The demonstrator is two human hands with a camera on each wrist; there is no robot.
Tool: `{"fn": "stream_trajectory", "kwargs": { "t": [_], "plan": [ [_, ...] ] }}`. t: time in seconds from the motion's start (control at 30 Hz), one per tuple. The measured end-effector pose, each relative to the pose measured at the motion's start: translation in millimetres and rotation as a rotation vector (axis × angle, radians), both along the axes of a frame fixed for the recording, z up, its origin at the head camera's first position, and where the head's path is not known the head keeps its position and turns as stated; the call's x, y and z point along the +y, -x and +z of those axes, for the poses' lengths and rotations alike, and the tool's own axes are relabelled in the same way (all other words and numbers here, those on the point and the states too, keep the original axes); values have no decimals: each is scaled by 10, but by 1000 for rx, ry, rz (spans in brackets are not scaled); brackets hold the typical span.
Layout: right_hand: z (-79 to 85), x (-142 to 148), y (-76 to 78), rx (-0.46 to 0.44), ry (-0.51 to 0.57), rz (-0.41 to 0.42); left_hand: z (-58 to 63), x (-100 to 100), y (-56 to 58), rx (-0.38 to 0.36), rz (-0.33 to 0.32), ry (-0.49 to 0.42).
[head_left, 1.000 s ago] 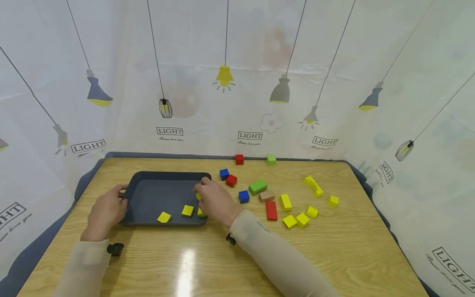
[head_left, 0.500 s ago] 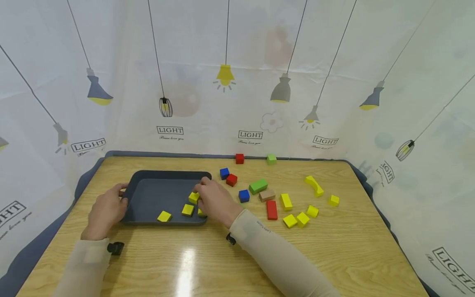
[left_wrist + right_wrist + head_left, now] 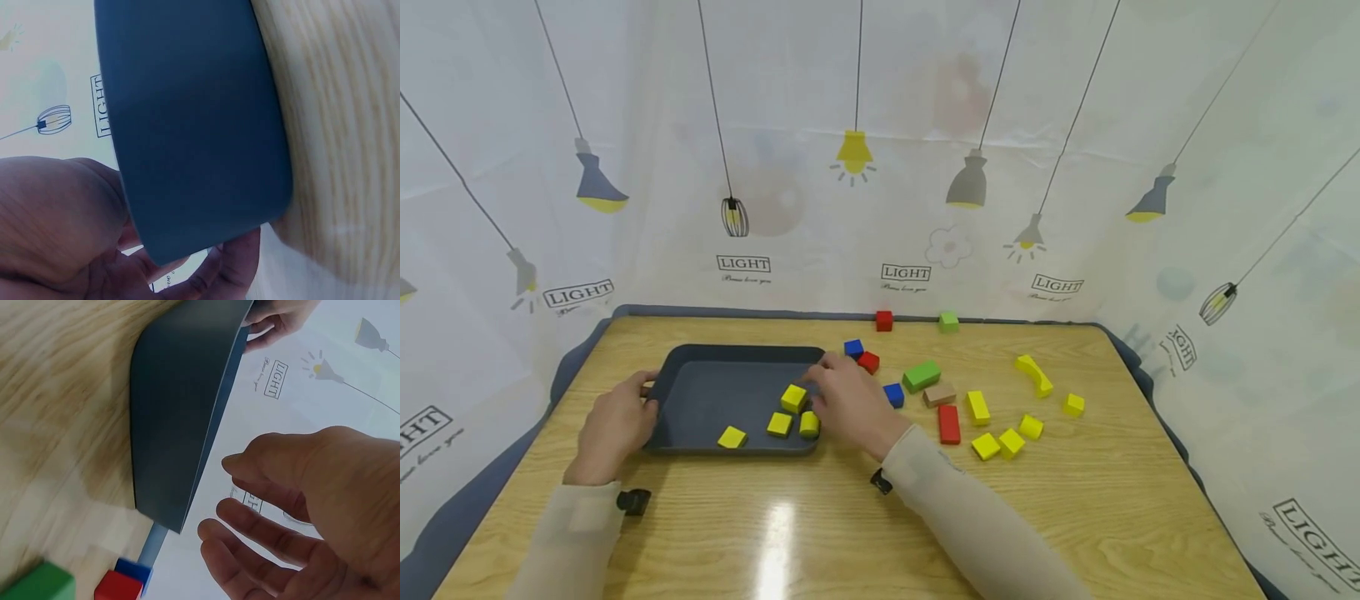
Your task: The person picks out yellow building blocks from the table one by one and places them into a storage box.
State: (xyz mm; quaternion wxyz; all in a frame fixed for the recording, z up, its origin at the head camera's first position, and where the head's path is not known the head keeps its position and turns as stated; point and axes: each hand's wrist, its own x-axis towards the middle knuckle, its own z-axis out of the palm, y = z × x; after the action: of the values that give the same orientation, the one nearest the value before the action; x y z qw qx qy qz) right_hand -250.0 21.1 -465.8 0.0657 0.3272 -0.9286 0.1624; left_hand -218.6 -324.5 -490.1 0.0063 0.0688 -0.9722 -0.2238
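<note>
A dark grey tray (image 3: pixel 700 400) lies at the table's left. My left hand (image 3: pixel 616 429) grips its left edge; the left wrist view shows the thumb on one side of the tray wall (image 3: pixel 194 125) and curled fingers below. Inside the tray are a yellow cube (image 3: pixel 793 398), two flat yellow blocks (image 3: pixel 778 425) and a yellow cylinder (image 3: pixel 808 425). My right hand (image 3: pixel 853 404) hovers over the tray's right edge, near the yellow cube. In the right wrist view this hand (image 3: pixel 312 512) has its thumb and fingers apart with nothing between them.
Right of the tray are blue cubes (image 3: pixel 892 395), red cubes (image 3: pixel 868 362), a green block (image 3: pixel 921 377), a tan block (image 3: pixel 939 395), a red block (image 3: pixel 949 425) and several yellow blocks (image 3: pixel 977 407). A red cube (image 3: pixel 884 321) and a light green cube (image 3: pixel 949 322) sit by the back edge.
My right hand has let go of the yellow cube, which now rests in the tray, and has drawn back to the right. My left hand has stayed on the tray.
</note>
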Motion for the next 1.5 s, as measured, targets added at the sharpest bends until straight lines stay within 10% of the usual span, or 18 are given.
{"fn": "stream_trajectory", "kwargs": {
  "t": [1.5],
  "plan": [
    [-108,1791,124,-17,152,-400,17,32,-33,20,-6,-4]
  ]
}}
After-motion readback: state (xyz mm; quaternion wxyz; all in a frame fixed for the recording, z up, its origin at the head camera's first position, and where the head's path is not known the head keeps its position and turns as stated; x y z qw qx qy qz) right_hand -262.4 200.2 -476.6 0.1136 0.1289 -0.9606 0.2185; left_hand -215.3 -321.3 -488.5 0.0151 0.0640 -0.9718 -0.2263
